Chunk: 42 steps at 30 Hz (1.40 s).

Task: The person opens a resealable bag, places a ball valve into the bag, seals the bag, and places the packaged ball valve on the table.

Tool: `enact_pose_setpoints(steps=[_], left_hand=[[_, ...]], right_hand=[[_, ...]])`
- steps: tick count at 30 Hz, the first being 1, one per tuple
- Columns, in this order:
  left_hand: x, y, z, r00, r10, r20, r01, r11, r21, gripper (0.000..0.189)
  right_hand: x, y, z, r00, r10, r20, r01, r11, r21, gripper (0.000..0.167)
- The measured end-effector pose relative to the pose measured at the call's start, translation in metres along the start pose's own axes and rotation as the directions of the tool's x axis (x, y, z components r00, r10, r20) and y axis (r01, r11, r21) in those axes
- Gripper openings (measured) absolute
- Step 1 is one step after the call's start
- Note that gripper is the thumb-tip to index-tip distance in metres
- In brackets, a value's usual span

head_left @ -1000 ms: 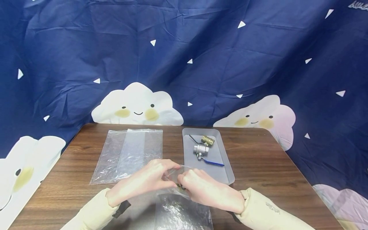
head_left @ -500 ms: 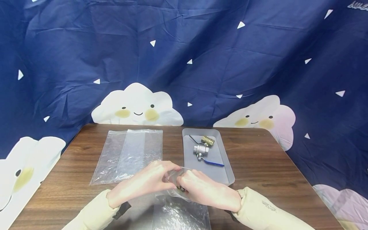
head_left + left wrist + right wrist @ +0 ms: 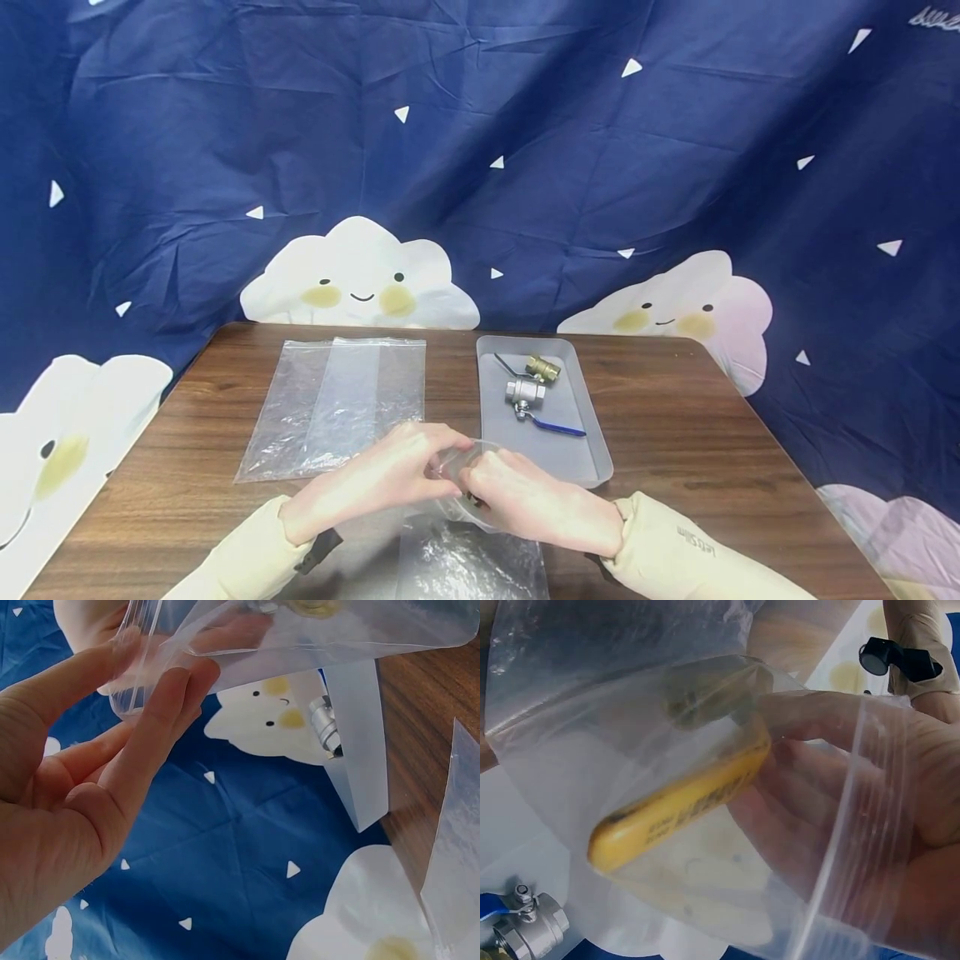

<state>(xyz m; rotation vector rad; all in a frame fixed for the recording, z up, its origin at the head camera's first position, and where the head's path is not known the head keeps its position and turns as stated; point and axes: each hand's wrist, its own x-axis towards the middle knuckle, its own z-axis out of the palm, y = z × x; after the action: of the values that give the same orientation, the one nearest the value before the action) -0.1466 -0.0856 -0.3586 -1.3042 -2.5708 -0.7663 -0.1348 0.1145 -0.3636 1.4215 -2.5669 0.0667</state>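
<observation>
A clear zip bag (image 3: 472, 558) hangs at the front of the table with its mouth raised. My left hand (image 3: 382, 475) holds the bag at its zip edge, thumb and fingers on the film in the left wrist view. My right hand (image 3: 528, 500) reaches through the mouth and grips a brass ball valve with a yellow lever (image 3: 682, 799). Through the film, the right wrist view shows that lever slanting toward the bag's bottom. The valve's brass body (image 3: 705, 701) looks blurred behind the plastic and is partly covered by fingers.
A grey tray (image 3: 588, 446) stands just beyond my right hand. It holds a steel ball valve (image 3: 525, 392) with a blue lever and a brass ball valve (image 3: 543, 368) with a green lever. Flat clear bags (image 3: 345, 400) lie on the wooden table (image 3: 697, 433) at left.
My right hand has shifted slightly left and down at the bag's mouth, and less of the valve shows in the head view. My left hand stays almost still.
</observation>
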Motion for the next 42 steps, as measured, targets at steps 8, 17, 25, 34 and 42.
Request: enact_pose_setpoints(steps=[8,17,25,34,42], left_hand=[[0.001,0.0,-0.001,1.0,-0.015,0.023,0.016,0.999,-0.034,0.037],[0.0,0.001,-0.003,0.998,-0.042,0.056,0.046,0.997,-0.064,0.038],[-0.002,0.0,-0.004,0.996,-0.055,0.065,0.061,0.994,-0.094,0.037],[-0.002,-0.001,-0.003,0.997,-0.049,0.067,0.056,0.993,-0.102,0.036],[-0.003,-0.003,-0.002,0.997,-0.047,0.056,0.052,0.996,-0.078,0.036]], right_hand=[[-0.003,0.002,-0.007,0.996,-0.012,-0.089,0.022,0.993,0.112,0.029],[-0.017,0.006,-0.036,0.984,0.021,-0.178,0.012,0.983,0.182,0.026],[-0.038,0.019,-0.049,0.975,0.169,-0.147,-0.144,0.975,0.167,0.025],[-0.067,0.031,-0.041,0.963,0.262,-0.057,-0.245,0.947,0.205,0.047],[-0.081,0.038,-0.028,0.974,0.184,-0.131,-0.159,0.97,0.184,0.037]])
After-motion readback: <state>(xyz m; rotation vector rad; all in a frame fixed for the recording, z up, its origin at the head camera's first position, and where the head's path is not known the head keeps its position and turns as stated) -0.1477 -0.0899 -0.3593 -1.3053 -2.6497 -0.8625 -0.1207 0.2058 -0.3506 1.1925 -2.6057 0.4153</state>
